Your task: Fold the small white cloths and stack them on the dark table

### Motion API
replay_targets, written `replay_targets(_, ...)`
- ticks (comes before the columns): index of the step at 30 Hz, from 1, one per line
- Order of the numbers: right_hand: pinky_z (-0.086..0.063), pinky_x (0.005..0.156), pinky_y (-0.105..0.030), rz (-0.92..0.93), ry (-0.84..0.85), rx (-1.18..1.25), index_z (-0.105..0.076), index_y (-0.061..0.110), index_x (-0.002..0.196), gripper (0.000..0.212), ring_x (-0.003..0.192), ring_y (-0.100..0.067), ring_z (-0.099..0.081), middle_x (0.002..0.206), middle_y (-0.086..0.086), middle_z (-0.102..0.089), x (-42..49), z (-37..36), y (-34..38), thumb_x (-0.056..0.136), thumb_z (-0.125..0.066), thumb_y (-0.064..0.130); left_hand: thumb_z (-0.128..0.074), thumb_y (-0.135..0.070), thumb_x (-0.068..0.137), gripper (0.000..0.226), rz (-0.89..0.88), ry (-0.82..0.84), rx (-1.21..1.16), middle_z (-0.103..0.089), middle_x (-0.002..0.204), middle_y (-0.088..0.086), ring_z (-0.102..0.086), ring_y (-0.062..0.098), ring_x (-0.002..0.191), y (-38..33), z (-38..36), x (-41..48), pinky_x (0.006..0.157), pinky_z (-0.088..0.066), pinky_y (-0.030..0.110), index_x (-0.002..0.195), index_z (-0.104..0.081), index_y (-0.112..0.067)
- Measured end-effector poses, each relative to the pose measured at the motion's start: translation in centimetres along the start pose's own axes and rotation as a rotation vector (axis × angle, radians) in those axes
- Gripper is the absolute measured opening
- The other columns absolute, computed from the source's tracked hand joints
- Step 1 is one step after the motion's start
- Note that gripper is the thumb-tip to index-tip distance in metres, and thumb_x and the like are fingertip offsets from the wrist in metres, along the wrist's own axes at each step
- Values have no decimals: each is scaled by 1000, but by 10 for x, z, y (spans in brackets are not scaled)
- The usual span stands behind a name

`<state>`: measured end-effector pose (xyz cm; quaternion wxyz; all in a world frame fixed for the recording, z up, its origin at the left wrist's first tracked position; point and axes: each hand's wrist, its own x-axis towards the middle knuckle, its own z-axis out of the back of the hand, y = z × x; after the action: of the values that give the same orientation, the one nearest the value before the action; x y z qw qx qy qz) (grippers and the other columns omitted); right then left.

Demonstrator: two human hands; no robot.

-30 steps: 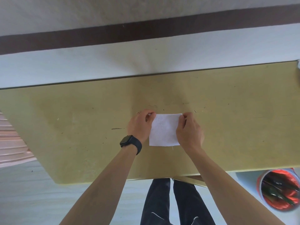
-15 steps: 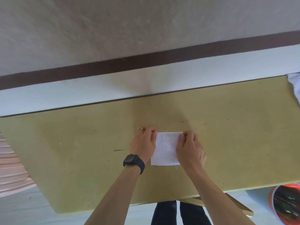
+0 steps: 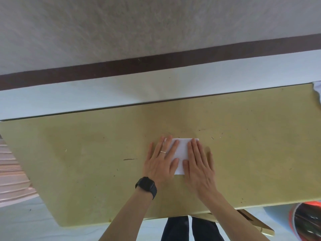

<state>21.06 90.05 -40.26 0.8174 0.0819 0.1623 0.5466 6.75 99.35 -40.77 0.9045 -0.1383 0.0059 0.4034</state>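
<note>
Both of my hands lie flat and spread, fingers straight, gripping nothing. They press down on the white cloth (image 3: 182,150), which lies folded as a small rectangle on the table (image 3: 86,153). My left hand (image 3: 160,164) covers the cloth's left edge, with its index finger and thumb lying on the fabric and the other fingers reaching past onto bare tabletop. My right hand (image 3: 198,167) covers the right edge, with its thumb lying on the cloth's near part. Only a strip of cloth shows between the two hands, from the far edge to the near left corner.

The cloth sits near the middle of the table, somewhat closer to the far edge than to the near one. The tabletop is olive-yellow, with scattered scratches and specks.

A thin ring (image 3: 163,151) is on one finger of my left hand, and a black watch (image 3: 146,186) is on that wrist. More white fabric (image 3: 317,89) shows at the table's far right corner, cut off by the frame. Below the near edge are my dark trousers (image 3: 177,228) and, to the right, a round red-rimmed container (image 3: 305,221). A dark band (image 3: 156,65) runs along the wall beyond the table.
</note>
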Motion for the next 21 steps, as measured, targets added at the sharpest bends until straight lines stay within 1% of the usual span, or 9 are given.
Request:
replay_targets(2,-11,121,-46,8,29,-15,-15,9,157,62,152,-14,-8,166,-2,-9,0,-2,-3,103,-18,40,-35,-51,98,61,10,50,-14,-15,164,-5,-18,22,149,4,-3,0,117,-15,52,155,-26,-30)
replay_targets(5,-9,121,-48,6,44,-17,-11,11,157,63,152,-14,-5,166,-1,-5,0,-2,-3,102,-16,42,-33,-53,99,65,60,99,-34,-2,165,-12,-8,19,152,3,-5,-4,120,-5,51,157,-13,-33)
replay_targets(10,-7,120,-47,-2,23,67,-13,15,158,63,152,-12,-2,166,3,-4,-4,6,-3,102,-20,43,-24,-50,101,64,90,96,-144,6,165,-10,0,17,152,-1,1,-8,121,-10,52,157,1,-34)
replay_targets(11,-8,120,-46,-49,-2,111,-15,18,158,63,152,-11,-3,166,5,-7,-5,13,-3,101,-25,45,-26,-49,100,64,143,71,-196,4,165,-7,-4,18,152,-4,6,-10,122,-11,50,156,0,-34)
replay_targets(13,-19,118,-42,-220,-68,233,-24,22,155,62,148,-14,-16,161,6,-23,-4,30,-1,99,-37,47,-37,-46,97,68,334,-2,-286,-16,164,0,-23,25,146,-14,19,-13,119,-21,46,157,-10,-29)
replay_targets(15,-32,109,-40,-409,-101,351,-34,20,148,62,135,-20,-32,149,1,-39,2,43,1,94,-52,45,-49,-45,95,64,550,-28,-342,-41,150,6,-39,28,132,-26,33,-9,108,-35,41,151,-29,-21)
replay_targets(16,-35,104,-38,-476,-87,382,-38,18,145,62,128,-22,-38,142,-1,-44,8,48,3,92,-57,44,-52,-46,94,60,641,-9,-352,-48,141,7,-42,27,126,-32,38,-4,101,-37,38,145,-36,-19)
replay_targets(18,-38,94,-35,-559,-15,397,-43,15,137,60,117,-23,-44,131,-2,-51,21,53,7,89,-63,43,-51,-50,93,53,772,45,-339,-53,130,6,-44,24,119,-41,46,8,93,-36,34,133,-44,-16)
replay_targets(21,-42,82,-36,-636,84,402,-46,13,118,47,106,-23,-48,115,-2,-54,41,56,15,87,-65,42,-49,-50,94,51,887,100,-342,-52,129,7,-45,24,119,-46,50,25,93,-38,35,127,-46,-11)
